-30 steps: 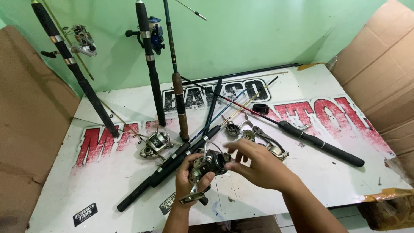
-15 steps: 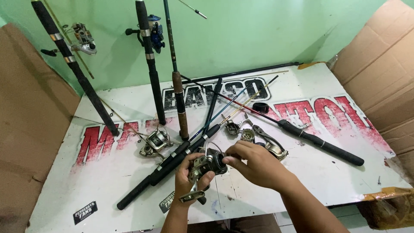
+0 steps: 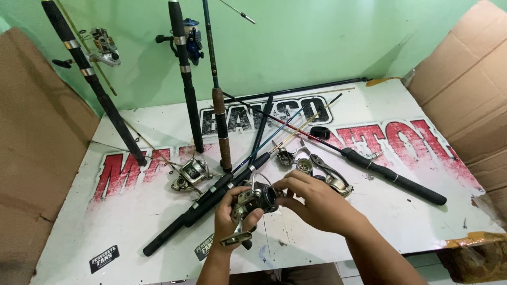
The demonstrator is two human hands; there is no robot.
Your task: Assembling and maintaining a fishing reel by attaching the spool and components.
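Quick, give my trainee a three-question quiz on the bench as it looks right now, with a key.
1. True or false: both hands are on the same reel.
2. Which stands against the green wall? A) three rods B) a bucket C) a net
3. Fill in: the silver reel lying free on the table is to the ____ of the held reel, as the camera sees it.

Key:
1. True. The left hand grips the reel from below, and the right hand works at its spool end.
2. A. Three rods lean there; two carry reels.
3. Left. The silver reel lies on the table by the dark rods.
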